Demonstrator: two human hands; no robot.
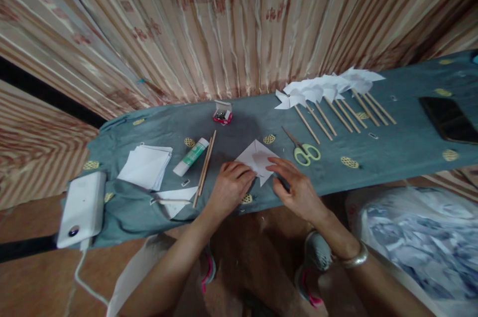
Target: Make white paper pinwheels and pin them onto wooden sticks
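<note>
A white paper square (257,158), turned like a diamond with folds toward its middle, lies on the teal cloth-covered bench (392,148). My left hand (229,187) presses on the paper's lower left edge with fingers curled down. My right hand (293,185) rests at the paper's right corner, its fingers bent and reaching to the paper's middle. Neither hand lifts the paper off the cloth.
Green-handled scissors (304,150) lie right of the paper. Several finished paper pinwheels on sticks (328,95) lie at the back right. A glue stick (191,157), wooden sticks (204,170), a paper stack (145,166), a pin box (222,113), a white power bank (82,207) and a dark phone (448,119) also lie there.
</note>
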